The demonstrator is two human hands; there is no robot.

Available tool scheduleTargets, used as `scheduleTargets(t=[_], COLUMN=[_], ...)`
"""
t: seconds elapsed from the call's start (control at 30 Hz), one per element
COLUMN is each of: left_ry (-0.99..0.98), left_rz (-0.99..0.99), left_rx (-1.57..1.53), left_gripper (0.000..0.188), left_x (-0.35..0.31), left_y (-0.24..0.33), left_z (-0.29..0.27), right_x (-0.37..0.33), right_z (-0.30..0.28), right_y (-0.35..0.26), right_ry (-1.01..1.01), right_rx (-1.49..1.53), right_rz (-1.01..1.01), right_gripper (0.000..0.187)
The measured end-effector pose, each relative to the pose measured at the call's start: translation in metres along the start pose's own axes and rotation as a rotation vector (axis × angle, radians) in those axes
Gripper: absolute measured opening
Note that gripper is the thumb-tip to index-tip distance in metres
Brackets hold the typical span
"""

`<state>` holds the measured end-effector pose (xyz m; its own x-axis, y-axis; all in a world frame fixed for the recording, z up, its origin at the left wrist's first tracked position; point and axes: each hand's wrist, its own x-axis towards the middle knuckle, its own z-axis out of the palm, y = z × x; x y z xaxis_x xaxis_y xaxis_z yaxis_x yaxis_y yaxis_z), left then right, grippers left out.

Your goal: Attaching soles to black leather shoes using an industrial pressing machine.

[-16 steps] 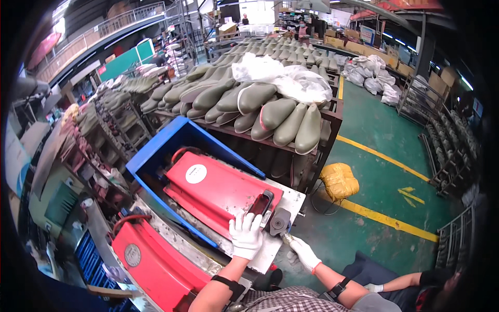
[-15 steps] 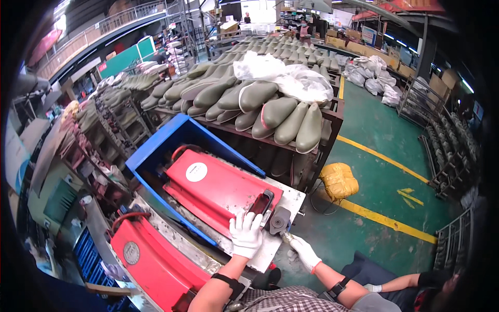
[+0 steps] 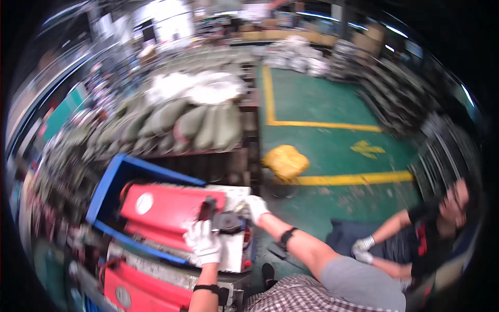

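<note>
My left hand (image 3: 204, 243), in a white glove, lies with fingers stretched out at the front of a red machine cover (image 3: 163, 208). Its fingertips are close to a dark upright part (image 3: 207, 208). Just right of them, a dark grey block (image 3: 228, 222) with a round centre sits over a pale metal plate (image 3: 236, 257). At the block's far right side is my right hand (image 3: 255, 209), also gloved in white. Its fingers are curled round something metallic by the block, blurred and mostly hidden.
A blue open bin (image 3: 104, 200) surrounds the cover's far left end. Behind stands a rack of grey-green boot-shaped forms (image 3: 202, 127) with white plastic sheeting (image 3: 195, 87). A yellow bundle (image 3: 286, 162) stands to the right. A seated co-worker (image 3: 416, 234) with gloved hands is at lower right.
The view has swung right, blurring the picture and bringing more of the co-worker in. My right hand has moved away from me around the dark block. My left hand stays by the cover.
</note>
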<state>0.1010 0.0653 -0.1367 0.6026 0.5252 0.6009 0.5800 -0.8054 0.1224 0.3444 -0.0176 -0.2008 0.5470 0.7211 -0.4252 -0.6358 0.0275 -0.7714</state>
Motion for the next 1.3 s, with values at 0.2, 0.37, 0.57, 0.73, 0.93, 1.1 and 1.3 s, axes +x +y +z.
scheduleTargets(t=[0.2,0.37,0.57,0.73,0.93,1.1,1.3], left_ry=[0.046,0.021,-0.031,-0.254,-0.318,-0.152,-0.144], left_rz=[0.077,0.059,-0.064,-0.187,-0.207,-0.094,-0.082], left_rx=[0.026,0.068,-0.02,-0.541,-0.294,0.149,0.133], left_gripper=[0.075,0.076,0.074,0.066,0.056,0.052,0.051], left_x=[-0.007,0.0,-0.007,-0.035,-0.105,-0.194,-0.21], left_y=[-0.014,-0.003,0.008,0.021,0.005,-0.037,-0.009], left_z=[0.007,0.015,0.011,-0.041,-0.172,-0.231,-0.23], right_x=[-0.073,-0.163,-0.351,-0.462,-0.443,-0.358,-0.319], right_z=[-0.017,-0.157,-0.326,-0.378,-0.363,-0.292,-0.05], right_y=[0.044,0.142,0.225,0.283,0.29,0.236,0.086], right_ry=[-0.011,0.076,0.409,0.885,0.687,0.289,-0.317], right_rx=[-0.003,-0.769,-1.248,-0.855,-0.651,-1.086,-1.107], right_rz=[0.092,-0.045,0.467,0.709,0.635,0.294,-0.332], right_gripper=[0.024,0.047,0.048,0.04,0.026,0.055,0.055])
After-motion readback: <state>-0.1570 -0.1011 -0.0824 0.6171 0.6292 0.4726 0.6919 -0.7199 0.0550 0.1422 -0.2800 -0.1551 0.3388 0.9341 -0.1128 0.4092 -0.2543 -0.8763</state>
